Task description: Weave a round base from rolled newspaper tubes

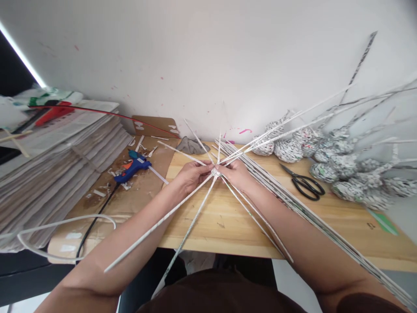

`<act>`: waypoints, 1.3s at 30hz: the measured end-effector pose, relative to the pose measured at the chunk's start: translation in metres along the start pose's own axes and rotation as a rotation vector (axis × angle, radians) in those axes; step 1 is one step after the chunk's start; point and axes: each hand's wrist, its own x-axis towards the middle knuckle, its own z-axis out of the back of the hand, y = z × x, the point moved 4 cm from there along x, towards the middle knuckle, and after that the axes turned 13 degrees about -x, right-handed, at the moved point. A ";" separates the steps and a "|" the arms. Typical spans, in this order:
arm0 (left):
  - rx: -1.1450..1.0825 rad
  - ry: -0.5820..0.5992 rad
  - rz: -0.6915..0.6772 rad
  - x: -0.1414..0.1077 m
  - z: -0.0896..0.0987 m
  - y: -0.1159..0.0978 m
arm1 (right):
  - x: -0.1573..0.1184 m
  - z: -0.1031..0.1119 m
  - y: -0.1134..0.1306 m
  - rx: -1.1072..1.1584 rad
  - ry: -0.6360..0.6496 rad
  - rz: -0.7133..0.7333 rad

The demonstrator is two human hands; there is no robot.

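Rolled paper sticks radiate like spokes from a small woven centre, held up over the wooden table. My left hand pinches the left side of this centre between thumb and fingers. On the right side, my right hand grips it too, its thumb close to the left one. Two of the sticks reach down toward my body, and others spread past my right forearm and toward the wall. The undersides of both hands' fingers are partly hidden. Beneath my right forearm lies a bundle of long loose paper sticks.
Black scissors and several woven paper bulbs lie at the right. A blue glue gun with a cable rests on scrap-strewn cardboard at the left, beside a tall newspaper stack. A grey cloth lump sits near the wall.
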 end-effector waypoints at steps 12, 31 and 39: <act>-0.007 0.080 0.017 0.001 -0.001 -0.001 | -0.007 0.008 0.020 -0.363 -0.132 0.168; 0.165 0.113 -0.020 0.001 0.001 -0.007 | -0.007 0.007 0.019 -0.312 -0.172 0.169; 0.146 0.110 0.076 -0.001 0.001 -0.009 | -0.006 0.012 0.017 -0.178 -0.208 0.039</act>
